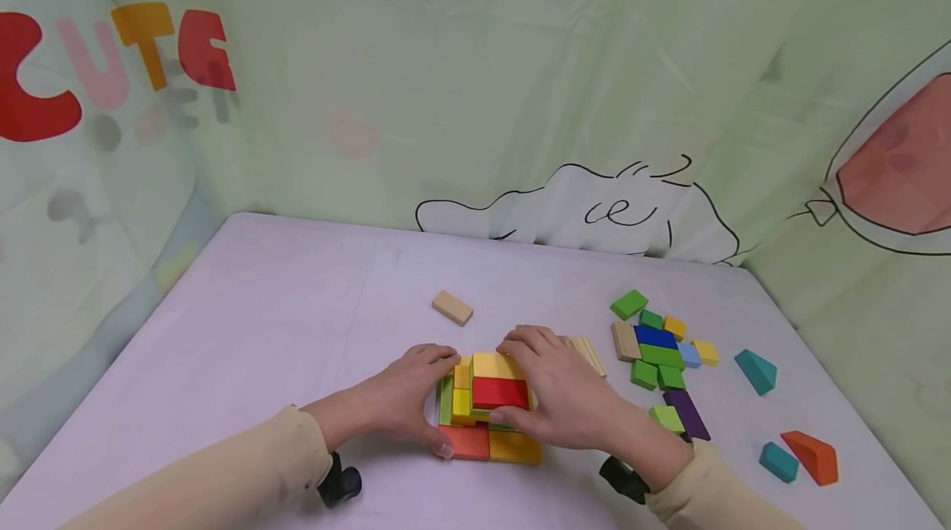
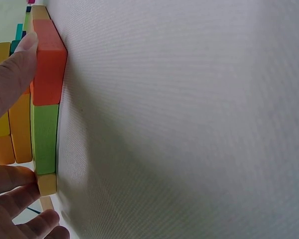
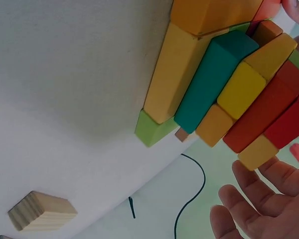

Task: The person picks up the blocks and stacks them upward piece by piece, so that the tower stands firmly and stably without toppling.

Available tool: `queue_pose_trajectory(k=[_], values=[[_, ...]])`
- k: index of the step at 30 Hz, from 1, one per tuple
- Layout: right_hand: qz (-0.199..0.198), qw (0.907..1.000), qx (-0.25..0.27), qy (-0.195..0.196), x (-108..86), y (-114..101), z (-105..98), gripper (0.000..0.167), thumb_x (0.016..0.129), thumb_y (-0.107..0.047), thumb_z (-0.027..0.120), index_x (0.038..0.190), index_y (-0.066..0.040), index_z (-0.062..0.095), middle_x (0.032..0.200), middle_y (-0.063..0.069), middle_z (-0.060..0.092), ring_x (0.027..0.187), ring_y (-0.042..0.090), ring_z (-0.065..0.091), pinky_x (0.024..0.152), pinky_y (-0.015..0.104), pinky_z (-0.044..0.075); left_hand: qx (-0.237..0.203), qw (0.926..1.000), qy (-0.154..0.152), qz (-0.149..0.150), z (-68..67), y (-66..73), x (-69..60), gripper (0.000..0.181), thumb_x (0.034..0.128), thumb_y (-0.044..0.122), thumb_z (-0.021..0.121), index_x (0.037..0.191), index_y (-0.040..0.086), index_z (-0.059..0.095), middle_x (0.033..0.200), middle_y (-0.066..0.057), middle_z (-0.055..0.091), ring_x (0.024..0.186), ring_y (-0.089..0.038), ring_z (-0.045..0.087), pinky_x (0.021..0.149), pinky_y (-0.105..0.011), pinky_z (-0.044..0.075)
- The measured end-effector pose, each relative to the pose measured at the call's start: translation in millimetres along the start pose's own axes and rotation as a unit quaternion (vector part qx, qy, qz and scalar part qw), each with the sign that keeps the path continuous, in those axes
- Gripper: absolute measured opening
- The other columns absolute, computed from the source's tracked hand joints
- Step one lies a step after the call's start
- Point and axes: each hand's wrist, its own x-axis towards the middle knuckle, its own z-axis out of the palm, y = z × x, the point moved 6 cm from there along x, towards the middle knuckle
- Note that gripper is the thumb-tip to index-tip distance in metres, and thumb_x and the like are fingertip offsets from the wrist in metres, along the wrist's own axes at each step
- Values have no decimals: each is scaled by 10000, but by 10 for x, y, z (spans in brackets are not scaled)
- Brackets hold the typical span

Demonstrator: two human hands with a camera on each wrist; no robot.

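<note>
Broadly spread thumb and fingers, left hand [image 1: 409,391] gripping block stack [image 1: 496,392] low, right hand [image 1: 562,391] gripping it higher

1. Left hand [image 2: 7,206] spans a row of blocks, thumb and fingers spread apart.
2. Thumb [image 2: 14,74] rests against red-orange block [image 2: 51,74].
3. Light green block [image 2: 45,139] lies between thumb and fingers, end to end with red-orange block.
4. Small tan block [image 2: 47,184] at the fingertips; contact likely, not certain.
5. Orange block [image 2: 21,132] and yellow block [image 2: 1,127] also between thumb and fingers, stacked on the row.
6. Pale cloth [image 2: 189,119] beneath row; shadow beside hand.
</note>
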Motion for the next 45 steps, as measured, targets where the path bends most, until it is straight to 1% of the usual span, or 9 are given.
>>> queue_pose_trajectory(k=[5,9,15,17,20,23,29,39,45], values=[[15,10000,-61,49,-60,57,-35,718,826,-549,789,1340,-83,604,1401,103,587,1356,318,505,1080,589,483,-7,10000,-20,-36,11,10,6,1041,702,445,925,1543,85,428,1609,-80,390,1508,-301,314,1205,-516,381],[153,9992,279,224,-129,176,-155,722,895,-556,716,1420,-90,551,1441,125,570,1357,346,515,1078,625,469,-7,10000,-24,-55,16,18,14,1042,700,442,925,1544,88,428,1608,-81,391,1507,-299,317,1196,-516,394],[616,9929,632,804,-257,821,-501,493,1036,-294,606,1433,-13,524,1338,194,635,1219,394,609,986,606,527,34,10000,35,-18,-8,28,16,1048,698,439,927,1542,72,427,1605,-85,398,1507,-306,320,1201,-515,387],[727,9940,470,671,-317,1083,-496,431,1014,-173,637,1379,41,558,1272,226,662,1154,412,641,933,574,560,27,10000,52,5,-16,23,10,1046,700,432,928,1540,62,427,1603,-92,399,1507,-314,319,1207,-516,378],[859,9960,186,157,-419,1402,-349,371,940,-39,692,1286,74,620,1194,226,696,1060,385,677,832,490,604,21,10000,55,24,-17,13,2,1044,698,425,929,1537,55,429,1598,-97,403,1503,-315,322,1207,-515,379],[1103,9934,-126,-302,-531,1595,-189,369,869,-47,757,1223,22,680,1181,216,696,1026,365,662,787,470,611,23,10000,50,0,-19,9,-7,1051,695,431,931,1540,62,427,1601,-95,402,1505,-313,321,1207,-516,378],[1302,9890,-619,-332,-644,1690,-89,417,779,-178,877,1134,-26,719,1108,163,709,1008,360,640,810,521,604,3,10000,27,-69,-13,7,-11,1051,692,438,928,1543,75,428,1602,-89,402,1504,-309,322,1202,-523,384],[1242,9914,-20,-410,-680,1641,-27,380,778,-118,879,1107,-38,708,941,10,687,907,198,594,727,342,595,-3,10000,35,-40,10,-8,9,1037,698,430,924,1540,76,434,1597,-91,408,1500,-312,324,1193,-533,392],[1162,9930,38,-204,-788,1681,-125,411,830,-100,830,1193,15,675,1031,78,731,960,273,663,778,407,617,-23,10000,35,-12,17,4,5,1040,697,434,924,1538,70,434,1598,-93,406,1501,-315,323,1196,-532,389]])
